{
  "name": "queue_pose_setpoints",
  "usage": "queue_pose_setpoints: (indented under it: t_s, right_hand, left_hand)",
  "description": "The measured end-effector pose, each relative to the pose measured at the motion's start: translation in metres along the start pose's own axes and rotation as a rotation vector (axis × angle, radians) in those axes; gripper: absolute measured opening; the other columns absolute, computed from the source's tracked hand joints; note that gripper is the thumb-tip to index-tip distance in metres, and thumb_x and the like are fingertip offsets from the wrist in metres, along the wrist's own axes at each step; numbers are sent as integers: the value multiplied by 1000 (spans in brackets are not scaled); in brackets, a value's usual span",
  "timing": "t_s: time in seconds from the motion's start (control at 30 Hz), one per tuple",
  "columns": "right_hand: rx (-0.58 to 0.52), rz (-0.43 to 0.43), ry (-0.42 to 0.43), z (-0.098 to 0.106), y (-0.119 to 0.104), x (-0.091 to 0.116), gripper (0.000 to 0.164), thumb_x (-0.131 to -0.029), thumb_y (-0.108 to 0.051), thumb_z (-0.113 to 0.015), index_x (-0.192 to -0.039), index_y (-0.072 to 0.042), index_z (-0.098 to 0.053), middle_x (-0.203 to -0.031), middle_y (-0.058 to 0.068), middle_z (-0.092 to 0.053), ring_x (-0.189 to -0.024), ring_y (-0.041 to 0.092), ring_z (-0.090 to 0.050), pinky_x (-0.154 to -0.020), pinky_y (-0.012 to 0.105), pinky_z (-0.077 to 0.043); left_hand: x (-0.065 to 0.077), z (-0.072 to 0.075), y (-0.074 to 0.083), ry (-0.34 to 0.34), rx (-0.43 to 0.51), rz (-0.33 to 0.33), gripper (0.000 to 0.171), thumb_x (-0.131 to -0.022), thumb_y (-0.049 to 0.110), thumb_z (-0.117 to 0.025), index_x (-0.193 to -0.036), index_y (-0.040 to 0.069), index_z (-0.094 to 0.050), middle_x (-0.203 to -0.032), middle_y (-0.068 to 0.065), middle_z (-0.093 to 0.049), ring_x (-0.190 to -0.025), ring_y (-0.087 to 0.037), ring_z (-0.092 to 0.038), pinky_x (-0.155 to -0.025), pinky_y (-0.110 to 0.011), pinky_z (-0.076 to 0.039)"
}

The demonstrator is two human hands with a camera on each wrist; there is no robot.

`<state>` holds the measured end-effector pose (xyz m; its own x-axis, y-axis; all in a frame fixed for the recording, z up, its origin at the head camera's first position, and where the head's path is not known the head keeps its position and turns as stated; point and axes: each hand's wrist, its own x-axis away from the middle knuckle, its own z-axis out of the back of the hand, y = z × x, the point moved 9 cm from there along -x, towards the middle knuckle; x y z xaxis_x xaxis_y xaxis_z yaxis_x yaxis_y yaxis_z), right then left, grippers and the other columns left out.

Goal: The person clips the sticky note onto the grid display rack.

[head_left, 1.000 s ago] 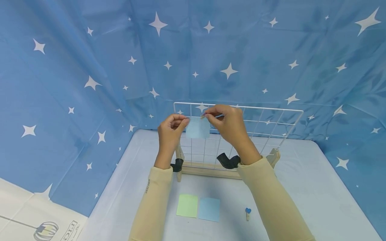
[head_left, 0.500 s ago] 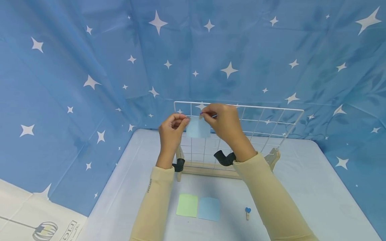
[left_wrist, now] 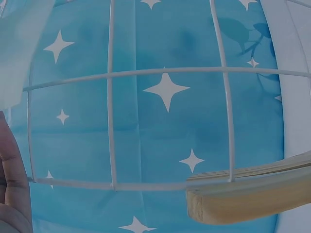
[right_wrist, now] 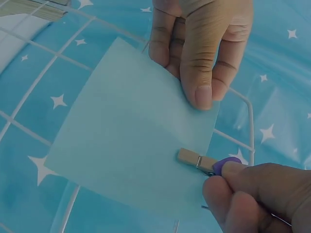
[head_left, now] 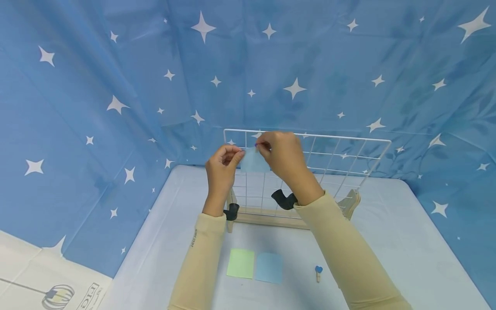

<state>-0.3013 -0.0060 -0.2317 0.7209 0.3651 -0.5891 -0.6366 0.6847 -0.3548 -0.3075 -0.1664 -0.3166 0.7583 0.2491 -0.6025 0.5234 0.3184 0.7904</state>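
Left hand (right_wrist: 206, 39) pinches blue note (right_wrist: 121, 126) by one corner, against white wire grid (left_wrist: 111, 121). Right hand (right_wrist: 265, 191) pinches purple-topped clothespin (right_wrist: 189, 157) over note.

1. beyond the left hand (head_left: 221, 172) and the right hand (head_left: 287, 157), a softly creased blue backdrop (head_left: 248, 56) rises, printed with white four-pointed stars (head_left: 295, 88).
2. to the right of the right hand, it bears darker leaf shapes (head_left: 478, 103).
3. well left of the left hand, a pale surface (head_left: 19, 262) carries a drawn lamp (head_left: 58, 297) and lettering (head_left: 88, 297).
4. below the left hand and the right hand, a whitish tabletop (head_left: 387, 245) with rounded far corners spreads out in soft light.
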Motion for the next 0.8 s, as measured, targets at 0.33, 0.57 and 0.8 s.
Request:
queue_pose_setpoints:
  t_s: [0.33,0.57,0.8]
  right_hand:
    - [35,28,-3,-1,-6,0,9,-102,1,-73,-104,4,-81,-98,18,-81,-80,31,-77,-72,43,-63]
    - [40,45,56,2,-7,3,8,-100,0,-77,-104,5,-81,-99,19,-81,-84,32,-78,-76,43,-64]
    - [109,114,231,8,-5,12,11,-95,-6,-84,-91,2,-77,-83,16,-77,-70,30,-72,-62,43,-59]
  left_hand:
    - [1,0,4,11,-39,-40,16,-99,15,-81,-102,0,-76,-92,-15,-79,-85,-31,-76,-75,-24,-57]
    - [2,1,5,19,-46,-41,18,-100,15,-81,-104,-1,-75,-94,-16,-80,-86,-31,-77,-77,-25,-59]
    - [4,4,4,16,-48,-43,16,-100,12,-81,-105,-2,-75,-100,-16,-80,-91,-31,-78,-82,-30,-62]
